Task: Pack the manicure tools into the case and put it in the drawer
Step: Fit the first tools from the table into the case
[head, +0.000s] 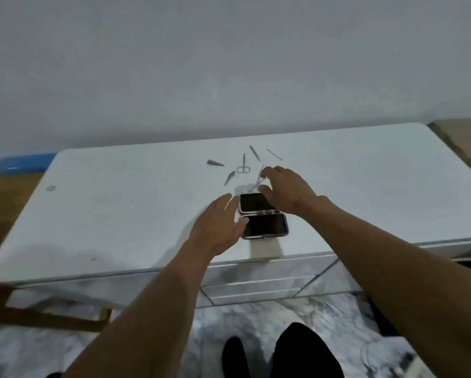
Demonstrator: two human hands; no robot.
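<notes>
A black manicure case point(265, 225) lies open on the white table point(119, 214), both halves facing up, near the front edge. My left hand point(218, 227) rests flat beside it, fingers apart, thumb touching the near half's left rim. My right hand point(286, 189) hovers over the far half. A thin, blurred metal tool point(258, 179) sits pinched between its index fingertip and thumb. Behind the case lie small scissors point(243, 166), a nail clipper point(215, 163), a second clipper point(229, 178), a file point(255, 153) and a thin pick point(274, 154).
The drawer fronts point(256, 287) below the table's front edge are shut. A wooden stool frame point(51, 317) stands under the left end. A blue object point(24, 162) lies on the floor at the far left. My legs point(283, 356) are below, on marbled flooring.
</notes>
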